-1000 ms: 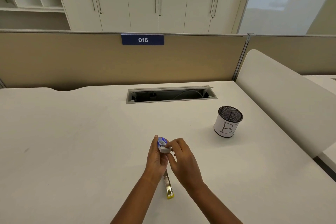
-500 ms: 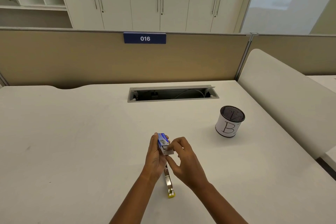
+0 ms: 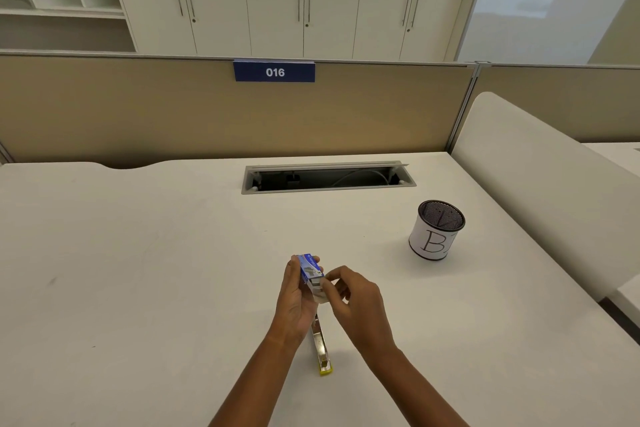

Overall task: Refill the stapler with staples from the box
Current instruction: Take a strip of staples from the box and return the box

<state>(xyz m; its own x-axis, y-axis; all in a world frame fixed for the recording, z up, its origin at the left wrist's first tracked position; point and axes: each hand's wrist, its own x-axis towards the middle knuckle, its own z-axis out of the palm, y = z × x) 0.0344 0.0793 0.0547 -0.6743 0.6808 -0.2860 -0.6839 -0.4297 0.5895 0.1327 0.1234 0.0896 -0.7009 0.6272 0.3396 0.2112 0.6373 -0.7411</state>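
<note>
My left hand (image 3: pixel 294 302) holds a small blue staple box (image 3: pixel 309 268) above the white desk, near its front middle. The box's grey inner tray (image 3: pixel 319 291) sticks out toward me, and my right hand (image 3: pixel 356 302) pinches the tray's end with thumb and fingertips. Below the hands a yellow stapler (image 3: pixel 322 347) lies flat on the desk, opened out, its metal channel facing up and its yellow end toward me. My left wrist hides the stapler's far part. No staples can be made out.
A black mesh pen cup (image 3: pixel 437 229) with a white label marked "B" stands to the right. An open cable slot (image 3: pixel 328 177) runs across the desk's far middle. A tan partition (image 3: pixel 173 114) closes the back, and a white panel (image 3: pixel 540 184) bounds the right side.
The grey tray has slid further out of the blue box toward me. Both hands stay at nearly the same place above the stapler.
</note>
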